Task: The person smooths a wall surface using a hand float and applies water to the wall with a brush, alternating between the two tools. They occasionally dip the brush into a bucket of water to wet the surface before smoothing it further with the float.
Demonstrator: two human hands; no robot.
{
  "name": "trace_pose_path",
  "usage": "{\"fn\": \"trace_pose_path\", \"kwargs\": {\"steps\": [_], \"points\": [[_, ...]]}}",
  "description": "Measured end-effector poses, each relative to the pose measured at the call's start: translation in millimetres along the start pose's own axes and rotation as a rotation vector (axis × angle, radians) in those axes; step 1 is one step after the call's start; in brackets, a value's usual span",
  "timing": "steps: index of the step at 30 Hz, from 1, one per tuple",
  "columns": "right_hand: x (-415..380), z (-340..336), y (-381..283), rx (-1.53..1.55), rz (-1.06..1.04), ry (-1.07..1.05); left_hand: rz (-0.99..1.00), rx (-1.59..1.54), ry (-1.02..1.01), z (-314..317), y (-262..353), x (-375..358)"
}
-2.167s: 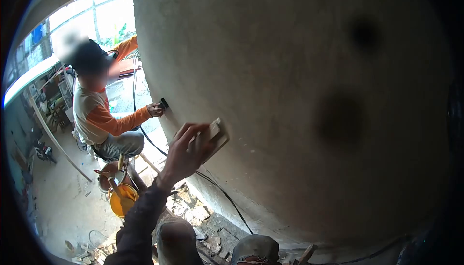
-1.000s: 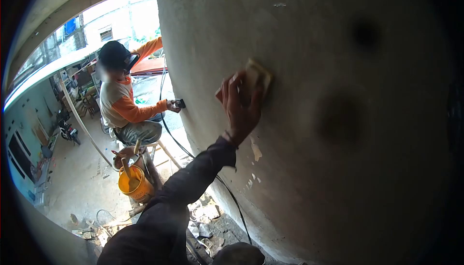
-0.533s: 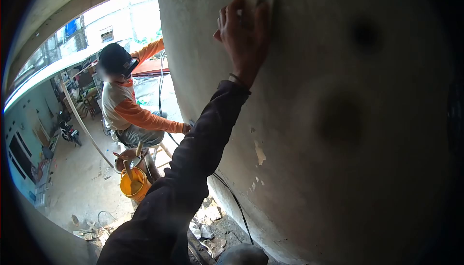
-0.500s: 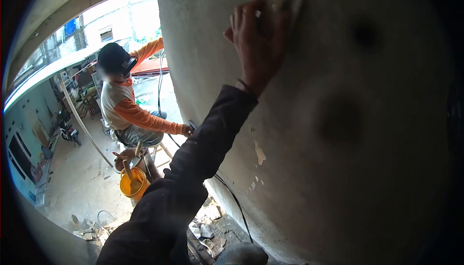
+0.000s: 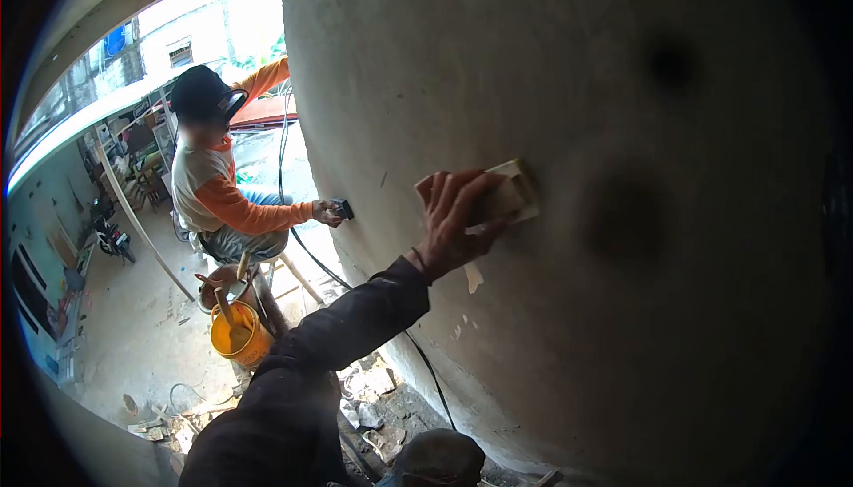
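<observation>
My left hand point(image 5: 455, 218) reaches out from a dark sleeve and presses a pale rectangular block point(image 5: 514, 192) flat against the rough grey plastered wall point(image 5: 622, 327). The fingers lie over the block's left half and the thumb is under it. A small pale chipped patch point(image 5: 473, 278) shows on the wall just below my hand. My right hand is out of view.
A co-worker in a grey shirt with orange sleeves point(image 5: 213, 189) sits to the left, holding a small dark tool point(image 5: 343, 210) on the wall. Below that person stands a yellow bucket point(image 5: 235, 331). A black cable point(image 5: 426, 371) runs along the wall's foot over rubble point(image 5: 373, 398).
My left hand swept the block up the wall to near the top, then came down and right to mid-height. The co-worker's hand shifted slightly along the wall.
</observation>
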State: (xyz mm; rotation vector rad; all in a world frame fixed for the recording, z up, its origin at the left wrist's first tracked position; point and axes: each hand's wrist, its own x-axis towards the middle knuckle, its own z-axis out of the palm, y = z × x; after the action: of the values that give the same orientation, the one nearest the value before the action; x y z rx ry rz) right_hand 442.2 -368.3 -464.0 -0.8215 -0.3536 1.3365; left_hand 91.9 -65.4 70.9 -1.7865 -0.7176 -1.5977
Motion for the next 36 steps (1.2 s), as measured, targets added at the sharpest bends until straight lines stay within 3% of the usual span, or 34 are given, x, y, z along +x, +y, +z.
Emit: {"fn": "trace_pose_path", "kwargs": {"steps": [2,3,5,7,9,10,11,13,14,16,19,24,28,30,31,32,33,35,36], "points": [[17,9,1,0.017,-0.042,-0.010,-0.246,0.143,0.181,-1,-35,1],[24,10,-1,0.012,-0.050,-0.015,-0.364,0.100,0.292,6,-47,38],[9,3,-3,-0.008,-0.032,0.003,-0.509,0.066,0.380,13,-30,81],[-14,-3,-14,-0.034,-0.026,0.033,-0.207,0.045,0.269,21,5,84],[-33,-1,-17,-0.040,-0.038,0.055,-0.078,-0.063,-0.049,13,34,-7],[-56,102,-53,-0.044,-0.049,0.063,0.012,-0.052,-0.158,9,38,-59],[-74,194,-96,-0.631,-0.618,0.118,-0.010,-0.067,-0.309,-9,45,-84],[-70,305,-149,-0.832,-0.694,0.227,-0.372,-0.229,-0.514,-42,53,-110],[-56,324,-160,-0.728,-0.649,0.197,-0.367,-0.248,-0.494,-55,55,-100],[-32,359,-174,-0.479,-0.431,0.010,-1.242,-1.259,-0.583,-84,63,-88],[8,415,-167,-0.166,0.075,-0.519,-1.078,-1.567,-0.728,-103,53,-113],[40,438,-113,-0.027,0.490,-0.805,-1.231,-1.921,-0.670,-125,36,-165],[35,427,-91,-0.051,0.572,-0.773,-1.219,-2.097,-0.609,-131,27,-187],[17,448,-110,-0.256,0.510,-0.676,-1.242,-2.102,-0.630,-134,29,-180],[2,464,-119,-0.267,0.490,-0.659,-1.394,-1.983,-0.501,-134,32,-167],[-20,489,-130,-0.548,-0.004,-0.575,-1.534,-1.853,-0.375,-131,33,-160],[-27,509,-139,-0.809,-0.501,-0.459,-1.523,-1.881,-0.383,-127,31,-161],[-10,542,-161,-1.380,-1.481,0.058,-1.766,-1.315,-0.507,-126,29,-178],[10,547,-173,-1.398,-1.639,0.157,-1.693,-1.171,-0.463,-114,30,-199]]}}
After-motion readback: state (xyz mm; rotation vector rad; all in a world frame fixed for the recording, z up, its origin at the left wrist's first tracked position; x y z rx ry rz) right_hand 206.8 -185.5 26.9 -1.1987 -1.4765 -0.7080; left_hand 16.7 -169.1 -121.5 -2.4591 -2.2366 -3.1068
